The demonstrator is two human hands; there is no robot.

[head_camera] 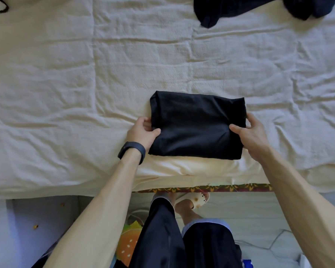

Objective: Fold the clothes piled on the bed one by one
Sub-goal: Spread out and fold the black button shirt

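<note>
Across the whole upper view, the wide bed with its crinkled cream cotton cover [66, 74] is stretching from side to side, its near edge running just in front of the person's legs. Near that edge, right of centre, the black fabric garment folded into a neat rectangle [197, 126] is lying flat on the cover, and both hands are on it. Far up at the top right, well apart from it, a loose heap of dark navy clothes [259, 6] is sitting crumpled on the cover.

Now the hands: the left hand [141, 132] is pinching the folded garment's left edge, thumb lying on top and the other fingers curling in at the side. The right hand [253, 134] is doing the same on the right edge, thumb pressing down on top near the lower corner, fingers tucking in behind the fabric.

On the left wrist, a black band [132, 151] is showing. Down on the floor, a cream perforated rubber slipper [193, 200] is peeking out below the bed's edge.
</note>
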